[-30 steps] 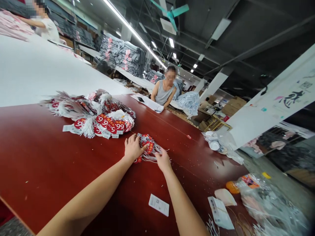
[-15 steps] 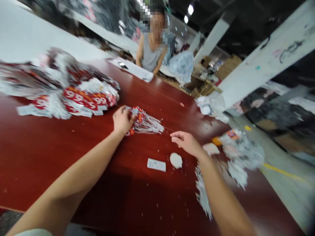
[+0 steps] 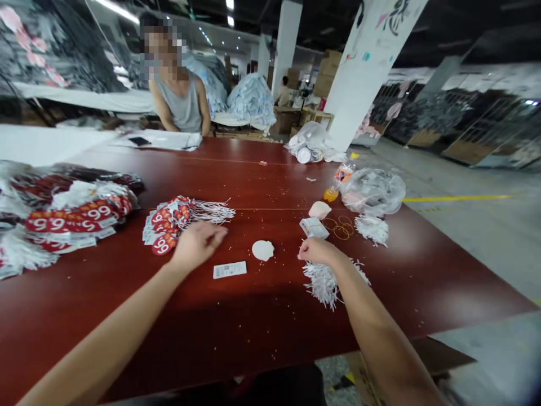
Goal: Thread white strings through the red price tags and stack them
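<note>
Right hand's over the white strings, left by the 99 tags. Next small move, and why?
Probably pinch a few strings: the right hand sits at the top of the white string bundle, fingers curled, while the left hand rests open beside the red tag stack.

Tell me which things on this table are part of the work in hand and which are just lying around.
In use: left hand beside the red tag bundle; right hand at the white string bunch.
Lying about: barcode label, white disc, rubber bands, plastic bag.
</note>
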Demonstrator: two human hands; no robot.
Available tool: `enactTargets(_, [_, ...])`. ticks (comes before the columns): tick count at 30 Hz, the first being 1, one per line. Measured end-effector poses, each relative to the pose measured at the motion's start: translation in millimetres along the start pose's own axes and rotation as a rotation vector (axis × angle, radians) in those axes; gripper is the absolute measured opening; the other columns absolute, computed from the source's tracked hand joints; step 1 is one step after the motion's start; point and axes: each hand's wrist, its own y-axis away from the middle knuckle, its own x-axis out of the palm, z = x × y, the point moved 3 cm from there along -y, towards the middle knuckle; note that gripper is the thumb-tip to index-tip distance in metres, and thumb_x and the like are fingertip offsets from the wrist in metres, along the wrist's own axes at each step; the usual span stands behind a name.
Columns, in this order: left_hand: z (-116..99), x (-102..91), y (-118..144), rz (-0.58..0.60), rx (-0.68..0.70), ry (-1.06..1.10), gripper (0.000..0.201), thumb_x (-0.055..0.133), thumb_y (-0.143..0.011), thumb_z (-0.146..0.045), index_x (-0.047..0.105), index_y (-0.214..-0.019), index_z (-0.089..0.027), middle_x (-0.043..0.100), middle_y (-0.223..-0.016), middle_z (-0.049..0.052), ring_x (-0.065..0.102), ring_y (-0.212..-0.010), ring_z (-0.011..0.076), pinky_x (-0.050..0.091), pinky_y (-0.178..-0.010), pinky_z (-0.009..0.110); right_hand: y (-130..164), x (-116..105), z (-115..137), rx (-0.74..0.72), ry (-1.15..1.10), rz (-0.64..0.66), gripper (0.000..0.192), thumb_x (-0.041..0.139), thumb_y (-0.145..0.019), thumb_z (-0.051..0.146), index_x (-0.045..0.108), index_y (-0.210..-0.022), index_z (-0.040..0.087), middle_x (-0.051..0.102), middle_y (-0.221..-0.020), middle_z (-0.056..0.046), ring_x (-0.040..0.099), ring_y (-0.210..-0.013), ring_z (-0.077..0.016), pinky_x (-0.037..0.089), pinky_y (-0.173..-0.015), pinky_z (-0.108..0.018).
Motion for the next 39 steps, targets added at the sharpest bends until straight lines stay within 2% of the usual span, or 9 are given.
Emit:
enactTargets(3, [-57,37.8,-9,0.314,-0.025,0.192,0.019,0.058,-0.096,-0.037,0.070,-0.107,-0.027,0.071,-0.103,0.000,0.065,-0.090,0.0162,0.052,-0.085,0.028,-2,-3,-4,-0.073,-0.087,0.025,0.005,0.070,-0.072,0.022,0.072,-0.068,0.020,0.069,-0.067,-0.002,0.056,-0.054,-0.0140,0.036,-0.053,-0.025])
enactTargets(6, [-88,72.3,-17,0.494,-0.046,0.150,0.033,0.075,-0.083,-0.039,0.068,-0.112,-0.026,0.068,-0.110,0.005,0.065,-0.098,0.0219,0.051,-0.090,0.032,16,-13,3,-0.166,-0.180,-0.053,0.002,0.069,-0.074,0.020,0.070,-0.073,0.019,0.072,-0.073,-0.003,0.058,-0.059,-0.0151,0.038,-0.056,-0.026])
enactTargets(10, [-87,102.3,-30,0.543,-0.134,0.065,0.023,0.076,-0.082,-0.034,0.071,-0.102,-0.026,0.068,-0.108,0.005,0.066,-0.091,0.0210,0.051,-0.082,0.028,41,-12,33,-0.331,-0.326,-0.151,0.012,0.065,-0.083,0.024,0.073,-0.092,0.023,0.075,-0.094,-0.001,0.065,-0.078,-0.0155,0.044,-0.066,-0.024])
enactTargets(14, [-79,115.9,-42,0.513,-0.181,0.143,0.013,0.066,-0.085,-0.025,0.073,-0.096,-0.030,0.070,-0.100,0.002,0.067,-0.081,0.0186,0.050,-0.070,0.026,40,10,53,-0.452,-0.504,-0.033,0.019,0.069,-0.082,0.023,0.076,-0.100,0.023,0.076,-0.096,0.000,0.067,-0.079,-0.0139,0.046,-0.069,-0.021])
enactTargets(17, [-87,115.1,-45,0.469,-0.142,0.193,0.013,0.061,-0.090,-0.030,0.074,-0.089,-0.030,0.072,-0.092,0.003,0.067,-0.075,0.0203,0.048,-0.063,0.028,43,26,59,-0.498,-0.641,0.114,0.024,0.072,-0.082,0.034,0.076,-0.102,0.020,0.074,-0.083,-0.001,0.062,-0.062,-0.0118,0.044,-0.057,-0.020])
enactTargets(20, [-103,108.2,-48,0.388,-0.076,0.058,0.011,0.063,-0.089,-0.025,0.072,-0.082,-0.027,0.069,-0.084,0.004,0.065,-0.076,0.0235,0.048,-0.067,0.033,50,36,68,-0.594,-0.680,0.137,0.025,0.072,-0.083,0.041,0.076,-0.097,0.020,0.073,-0.079,0.000,0.062,-0.062,-0.0124,0.044,-0.059,-0.021])
enactTargets(24, [-104,87.0,-42,0.267,-0.146,-0.004,0.008,0.065,-0.088,-0.023,0.065,-0.080,-0.021,0.069,-0.087,0.004,0.064,-0.087,0.0227,0.048,-0.079,0.034,49,45,77,-0.713,-0.512,-0.045,0.018,0.061,-0.091,0.030,0.072,-0.081,0.020,0.072,-0.078,0.000,0.062,-0.069,-0.0140,0.040,-0.066,-0.024])
enactTargets(30, [-97,42.9,12,0.154,-0.442,0.321,0.007,0.059,-0.094,-0.029,0.061,-0.094,-0.023,0.069,-0.084,-0.002,0.063,-0.068,0.0122,0.049,-0.065,0.023,34,50,73,-0.614,-0.285,-0.398,0.024,0.046,-0.098,0.028,0.064,-0.082,0.022,0.068,-0.075,-0.001,0.057,-0.064,-0.0148,0.033,-0.063,-0.026])
enactTargets(39, [-109,38.2,29,0.017,-0.224,0.312,0.007,0.058,-0.095,-0.026,0.064,-0.097,-0.024,0.073,-0.094,0.002,0.068,-0.081,0.0152,0.054,-0.074,0.028,32,60,85,-0.536,-0.314,-0.428,0.024,0.048,-0.096,0.028,0.057,-0.074,0.021,0.063,-0.068,-0.001,0.054,-0.061,-0.0151,0.033,-0.061,-0.026])
